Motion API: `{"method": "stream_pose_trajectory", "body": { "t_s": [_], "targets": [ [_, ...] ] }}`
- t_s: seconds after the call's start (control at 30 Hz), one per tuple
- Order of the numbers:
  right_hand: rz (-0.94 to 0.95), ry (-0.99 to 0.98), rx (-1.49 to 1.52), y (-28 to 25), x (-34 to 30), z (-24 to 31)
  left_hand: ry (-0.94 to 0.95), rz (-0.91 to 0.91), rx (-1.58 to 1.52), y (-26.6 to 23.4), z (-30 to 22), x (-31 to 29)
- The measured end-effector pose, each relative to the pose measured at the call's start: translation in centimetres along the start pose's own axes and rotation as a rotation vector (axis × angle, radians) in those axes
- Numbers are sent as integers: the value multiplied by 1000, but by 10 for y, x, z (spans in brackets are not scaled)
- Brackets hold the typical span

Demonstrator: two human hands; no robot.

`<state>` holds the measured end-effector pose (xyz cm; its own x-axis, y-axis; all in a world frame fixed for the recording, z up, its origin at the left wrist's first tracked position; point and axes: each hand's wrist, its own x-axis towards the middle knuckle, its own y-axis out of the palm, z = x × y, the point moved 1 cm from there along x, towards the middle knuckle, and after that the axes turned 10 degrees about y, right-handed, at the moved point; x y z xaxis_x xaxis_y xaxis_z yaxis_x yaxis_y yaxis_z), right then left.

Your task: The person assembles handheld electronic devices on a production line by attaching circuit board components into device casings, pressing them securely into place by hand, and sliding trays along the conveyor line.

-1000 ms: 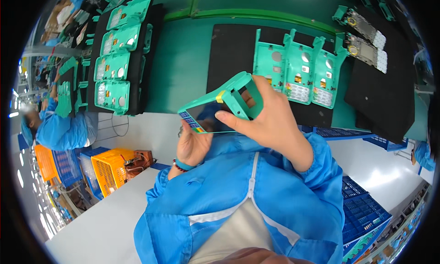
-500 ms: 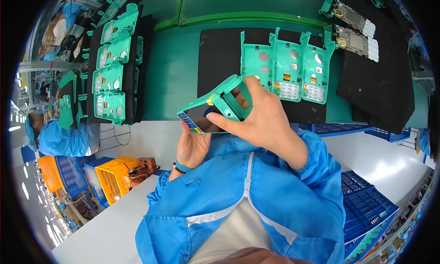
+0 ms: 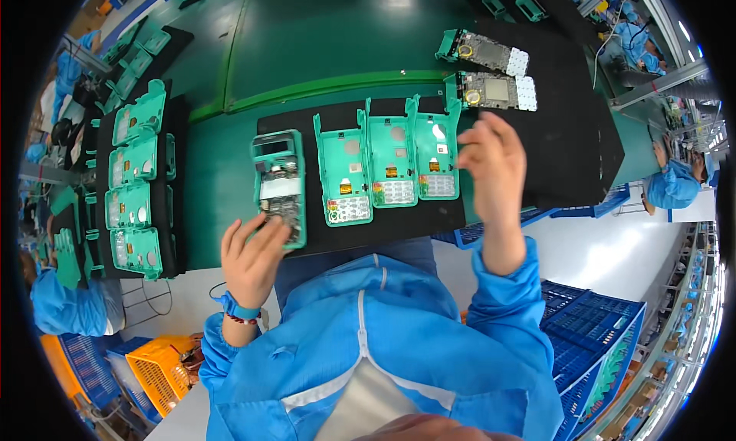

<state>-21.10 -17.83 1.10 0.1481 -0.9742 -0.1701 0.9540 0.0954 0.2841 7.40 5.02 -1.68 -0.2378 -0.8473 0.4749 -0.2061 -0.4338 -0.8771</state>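
The green tabletop (image 3: 230,173) carries a black mat (image 3: 429,219) in front of the person, and the parts lie on it in a row, probably so that each stays flat and within reach. A second black mat (image 3: 165,211) at the left holds a column of green shells (image 3: 130,203), open side up. A larger dark mat (image 3: 567,134) at the right bears two circuit boards (image 3: 491,73) with pale keypads. Blue crates (image 3: 590,326) stand under the tabletop's edge at the right, and an orange crate (image 3: 157,368) sits low on the left; no labels on them are readable.

Three green casings (image 3: 387,161) lie side by side, each with a small orange and a pale sticker patch inside. Just left of them lies the green handset (image 3: 278,184), inner side up with its board showing. The left hand (image 3: 249,257) rests spread fingertips on its lower end, seemingly steadying it. The right hand (image 3: 491,165) hovers loosely open by the rightmost casing, pinching nothing.
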Motion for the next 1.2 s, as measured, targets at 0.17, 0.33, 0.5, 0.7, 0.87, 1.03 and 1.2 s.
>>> {"method": "stream_pose_trajectory", "body": {
  "t_s": [0.17, 0.33, 0.5, 0.7, 0.87, 1.03, 1.2],
  "targets": [
    [-365, -243, -441, -59, 41, 40, -130, 125, -86, 15, -9, 1],
    [-368, -93, -1103, -70, 84, 69, -173, 71, -154, 23, -14, 4],
    [-221, 12, -964, -77, 93, 85, -222, 5, -218, 20, -22, 7],
    [-146, -356, -463, -43, 64, 57, -251, 3, -184, 20, -26, 7],
    [-234, -751, -553, -13, 4, 37, -441, -235, -785, 5, -51, 22],
    [69, -1244, -1003, 22, -67, -9, -762, -185, -2017, 15, -63, 50],
    [657, -1208, -886, 52, -94, -45, -883, -308, -2161, 18, -58, 66]
  ]
}}
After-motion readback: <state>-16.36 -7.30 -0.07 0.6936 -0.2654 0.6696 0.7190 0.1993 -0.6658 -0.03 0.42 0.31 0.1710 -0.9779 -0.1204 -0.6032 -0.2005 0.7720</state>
